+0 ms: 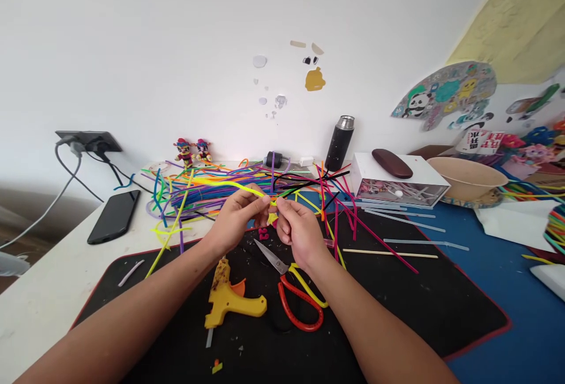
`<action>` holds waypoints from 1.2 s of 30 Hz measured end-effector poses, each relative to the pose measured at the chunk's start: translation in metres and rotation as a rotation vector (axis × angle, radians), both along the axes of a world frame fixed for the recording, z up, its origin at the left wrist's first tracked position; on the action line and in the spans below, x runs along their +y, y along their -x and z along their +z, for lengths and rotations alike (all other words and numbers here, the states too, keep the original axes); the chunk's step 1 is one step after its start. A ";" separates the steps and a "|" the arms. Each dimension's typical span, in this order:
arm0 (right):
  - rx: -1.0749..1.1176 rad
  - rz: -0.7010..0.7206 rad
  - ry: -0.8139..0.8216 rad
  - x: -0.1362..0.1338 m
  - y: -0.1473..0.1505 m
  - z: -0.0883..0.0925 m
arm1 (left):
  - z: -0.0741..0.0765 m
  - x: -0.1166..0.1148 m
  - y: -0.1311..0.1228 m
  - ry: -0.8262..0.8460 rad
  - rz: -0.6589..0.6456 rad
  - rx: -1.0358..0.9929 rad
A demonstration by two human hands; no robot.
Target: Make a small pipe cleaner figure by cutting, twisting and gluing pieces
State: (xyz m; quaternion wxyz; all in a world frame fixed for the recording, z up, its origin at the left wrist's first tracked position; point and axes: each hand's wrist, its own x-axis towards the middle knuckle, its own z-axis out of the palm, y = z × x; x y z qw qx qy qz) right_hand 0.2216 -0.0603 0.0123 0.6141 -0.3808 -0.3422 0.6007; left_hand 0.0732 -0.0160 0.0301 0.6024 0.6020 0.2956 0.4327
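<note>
A yellow pipe cleaner (223, 184) is pinched between the fingertips of my left hand (242, 213) and my right hand (300, 228), which nearly meet over the mat. Its long free end runs up and to the left past my left hand. Just below my fingers lie small magenta curled pieces (263, 233). Scissors (300, 296) with one red and one yellow handle loop rest below my right hand, blades pointing up-left. A yellow hot glue gun (236, 301) lies on the black mat (397, 301), below my left hand.
Behind my hands spreads a pile of colourful pipe cleaners (212, 193). A black thermos (340, 143), a white box (399, 178) and a beige bowl (468, 173) stand along the back. A phone (114, 217) lies left. Clear sticks (406, 219) and a wooden stick (391, 253) lie right.
</note>
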 end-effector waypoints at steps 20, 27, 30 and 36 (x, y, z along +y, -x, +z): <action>0.010 -0.119 0.007 0.005 -0.006 -0.001 | 0.010 0.007 0.005 0.116 0.183 -0.055; -0.042 -0.102 -0.008 0.010 -0.018 -0.001 | 0.015 0.019 0.015 0.024 0.220 -0.017; -0.115 -0.054 -0.034 0.009 -0.014 -0.003 | 0.011 0.017 0.014 0.016 0.167 0.028; -0.528 -0.087 -0.219 0.004 -0.007 -0.014 | 0.006 0.012 0.008 0.011 0.106 0.168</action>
